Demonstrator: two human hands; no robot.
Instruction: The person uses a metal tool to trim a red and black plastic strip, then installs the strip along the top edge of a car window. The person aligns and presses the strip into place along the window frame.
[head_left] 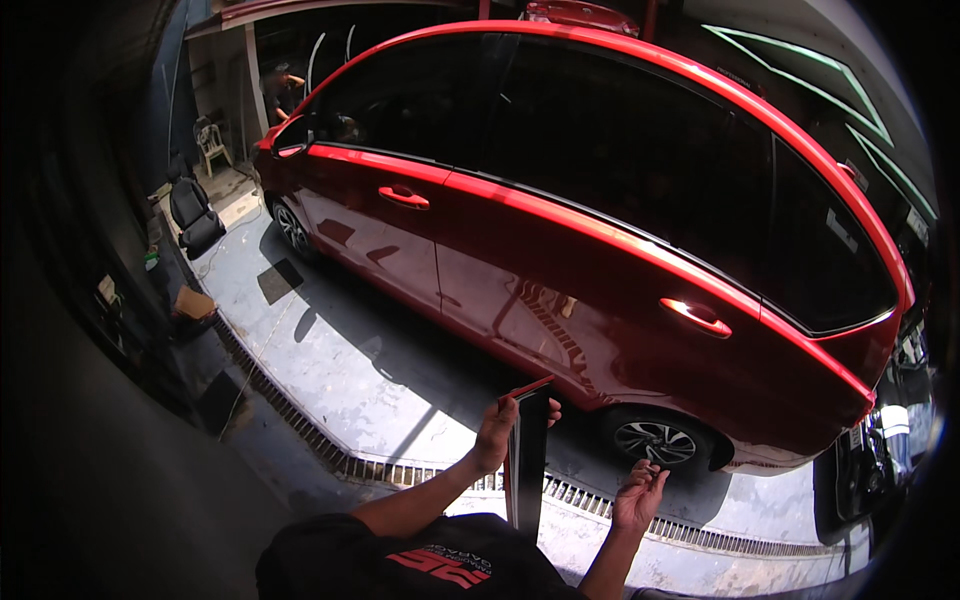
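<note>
My left hand (494,437) is wrapped round a long, flat black panel (531,465) with a thin red edge along its top. The panel stands upright in front of my chest, thumb on one side and fingertips showing on the other. To the right, my right hand (640,492) is raised with thumb and fingers pinched together. Something small and dark may be between its fingertips; I cannot make it out. Beyond both hands stands a red car (600,250), side-on, its rear wheel (655,443) just past my right hand.
A slotted drain grate (400,473) crosses the pale floor (355,400) between me and the car. At the left are a black car seat (193,205), a cardboard box (194,303) and a plastic chair (211,142). Another person (283,92) is beyond the car's front.
</note>
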